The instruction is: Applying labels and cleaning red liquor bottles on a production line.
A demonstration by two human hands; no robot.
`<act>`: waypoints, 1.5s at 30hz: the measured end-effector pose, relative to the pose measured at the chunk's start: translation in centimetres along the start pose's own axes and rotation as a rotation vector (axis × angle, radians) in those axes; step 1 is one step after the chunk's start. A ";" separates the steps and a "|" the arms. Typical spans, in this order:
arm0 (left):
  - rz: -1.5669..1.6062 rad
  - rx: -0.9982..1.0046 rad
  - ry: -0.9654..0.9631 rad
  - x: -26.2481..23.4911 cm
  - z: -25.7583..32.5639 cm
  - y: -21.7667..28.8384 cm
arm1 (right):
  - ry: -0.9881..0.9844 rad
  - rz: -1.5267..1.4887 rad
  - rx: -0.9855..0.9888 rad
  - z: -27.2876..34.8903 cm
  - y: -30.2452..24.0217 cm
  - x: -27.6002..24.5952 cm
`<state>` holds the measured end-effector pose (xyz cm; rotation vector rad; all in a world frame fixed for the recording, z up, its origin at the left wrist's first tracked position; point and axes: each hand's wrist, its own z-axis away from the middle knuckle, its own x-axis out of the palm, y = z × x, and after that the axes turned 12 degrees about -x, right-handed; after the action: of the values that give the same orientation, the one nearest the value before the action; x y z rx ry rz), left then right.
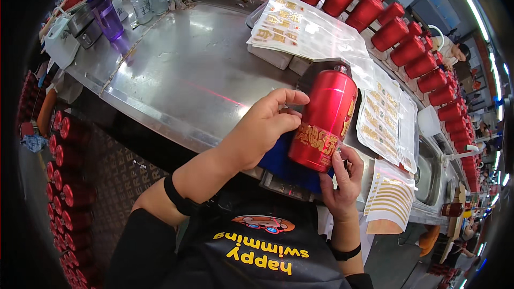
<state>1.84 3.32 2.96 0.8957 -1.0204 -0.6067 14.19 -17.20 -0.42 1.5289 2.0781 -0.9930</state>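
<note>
A shiny red metal bottle (pixel 327 109) with a bare neck leans in front of me, its top pointing away. Gold decoration (pixel 316 138) runs around its lower part, and more gold shows along its right side. My right hand (pixel 342 182) holds the bottle by the base, thumb and fingers against its lower right edge. At the bottle's left side is my left hand (pixel 267 123), index finger and thumb stretched apart with their tips at the red surface; the other fingers are curled and partly hidden. Beneath the bottle, part of a blue surface (pixel 289 168) shows.
Sheets of gold decals (pixel 278 24) lie at the back, with more decal sheets (pixel 381 120) and a strip sheet (pixel 390 195) at the right. Red bottles (pixel 367 10) line the far side. A purple bottle (pixel 108 18) stands far left on the metal table (pixel 176 69). A sink (pixel 428 174) is right.
</note>
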 end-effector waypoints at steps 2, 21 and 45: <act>0.028 -0.012 -0.017 -0.1 0.1 0.5 | 0.002 -0.005 -0.002 0.0 0.0 0.0; -0.260 -0.194 0.116 -0.9 0.9 -0.1 | 0.011 -0.046 0.018 0.1 0.2 0.0; -0.090 0.154 0.138 0.1 0.9 -1.9 | 0.016 -0.056 0.023 0.1 0.1 0.0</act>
<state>1.04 1.92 1.56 1.1088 -0.9146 -0.5383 14.24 -17.23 -0.52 1.5024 2.1378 -1.0319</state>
